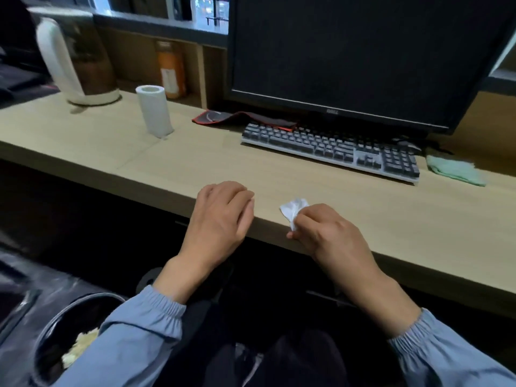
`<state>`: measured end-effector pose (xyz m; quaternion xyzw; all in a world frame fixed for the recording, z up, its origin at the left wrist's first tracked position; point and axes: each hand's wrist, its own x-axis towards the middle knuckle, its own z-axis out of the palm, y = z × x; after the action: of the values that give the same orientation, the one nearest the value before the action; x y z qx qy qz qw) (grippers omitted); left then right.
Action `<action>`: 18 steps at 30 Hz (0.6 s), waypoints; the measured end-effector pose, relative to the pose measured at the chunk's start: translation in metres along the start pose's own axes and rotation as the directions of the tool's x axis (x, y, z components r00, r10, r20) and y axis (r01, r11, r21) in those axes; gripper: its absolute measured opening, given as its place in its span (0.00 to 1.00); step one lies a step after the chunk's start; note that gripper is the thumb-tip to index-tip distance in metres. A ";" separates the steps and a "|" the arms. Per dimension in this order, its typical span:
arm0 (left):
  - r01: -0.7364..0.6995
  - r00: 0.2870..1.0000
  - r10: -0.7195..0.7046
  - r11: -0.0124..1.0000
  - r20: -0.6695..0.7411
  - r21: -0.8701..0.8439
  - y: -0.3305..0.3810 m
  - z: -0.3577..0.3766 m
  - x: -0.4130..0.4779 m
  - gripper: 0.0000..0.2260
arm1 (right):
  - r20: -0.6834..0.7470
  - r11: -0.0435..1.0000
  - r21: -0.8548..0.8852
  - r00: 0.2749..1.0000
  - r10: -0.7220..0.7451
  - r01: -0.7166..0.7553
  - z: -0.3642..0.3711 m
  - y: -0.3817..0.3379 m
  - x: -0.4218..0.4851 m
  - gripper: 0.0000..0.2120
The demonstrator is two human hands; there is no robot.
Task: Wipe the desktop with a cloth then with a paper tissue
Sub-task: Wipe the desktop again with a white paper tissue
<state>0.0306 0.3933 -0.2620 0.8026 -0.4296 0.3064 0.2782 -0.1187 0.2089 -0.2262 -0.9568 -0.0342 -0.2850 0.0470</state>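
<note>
So the right hand (pixel 326 233) has its fingers (pixel 307 216) curled in and pinching a crumpled white paper tissue (pixel 293 209), and the wad sits right at the near edge of the bench (pixel 391 213), touching the wood as far as I can tell. The left hand (pixel 220 216) is just beside it to the left, resting over that same front edge with its fingers loosely bent and nothing in them. Both wrists come out of light blue sleeves (pixel 148 331) with elastic cuffs. Further out, the green cloth (pixel 455 170) lies rumpled on the bench at the far right, just past the right end of the keyboard (pixel 329 148) and well apart from either hand. The keyboard is a dark-keyed one on a pale base, sitting at an angle in front of a big black monitor (pixel 363 51) with the screen dark. The only writing I can actually read is the Dell logo (pixel 332 111) on the bottom bezel. A black mat with red trim (pixel 240 118) is bunched up behind the keyboard's left end. Off to the left, a roll of white paper (pixel 154 110) stands upright on the bench, and behind it there's a white kettle (pixel 75 60), pretty blurry. An orange bottle (pixel 171 71) sits in a cubby at the back, and its label is too smeared to read. Down at bottom left is a bin (pixel 69 339) with a black liner and some pale scraps inside.
</note>
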 end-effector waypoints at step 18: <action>0.393 0.920 -0.391 0.914 -0.041 0.098 -0.145 -0.064 -0.044 0.25 | 0.008 0.996 0.010 0.996 -0.085 0.084 0.100 -0.120 0.136 0.10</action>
<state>0.1199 0.5302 -0.2785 0.8825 -0.2408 0.2748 0.2961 0.0380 0.3440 -0.2264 -0.9554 -0.0762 -0.2824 0.0394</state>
